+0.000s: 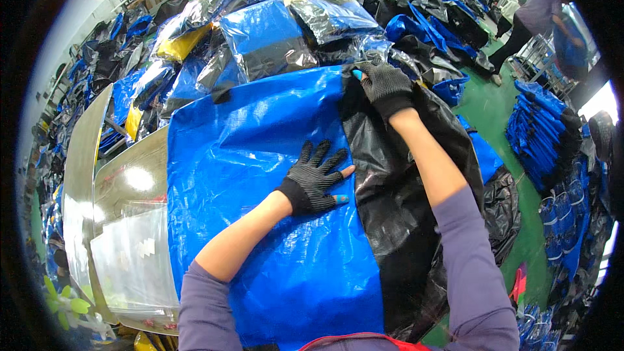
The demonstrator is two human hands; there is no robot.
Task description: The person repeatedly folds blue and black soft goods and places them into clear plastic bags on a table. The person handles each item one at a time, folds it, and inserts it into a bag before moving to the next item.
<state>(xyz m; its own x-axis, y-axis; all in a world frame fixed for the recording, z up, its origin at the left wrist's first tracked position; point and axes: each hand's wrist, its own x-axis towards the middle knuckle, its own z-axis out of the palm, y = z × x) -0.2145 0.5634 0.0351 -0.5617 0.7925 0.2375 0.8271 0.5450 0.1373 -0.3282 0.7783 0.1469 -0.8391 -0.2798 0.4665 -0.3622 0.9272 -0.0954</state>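
Observation:
A large blue and black woven plastic bag (260, 130) lies spread over the table in front of me. Its left part is blue and its right part black, with a straight seam between. My left hand (313, 179), in a black knit glove with bare or taped fingertips, presses flat on the blue part beside the seam, fingers spread. My right hand (387, 88), gloved alike, is bent over the bag's far edge on the black part. Its fingers close on the material there, and blue tape shows on its thumb; some fingertips are hard to see.
Clear plastic sleeves (133, 253) rest on the wooden tabletop (133, 172) at left. Beyond the table, wrapped blue and black bags (263, 32) are heaped. Folded blue bundles (539, 133) stand on the green floor (478, 75) at right. Another person (536, 16) is at the far right.

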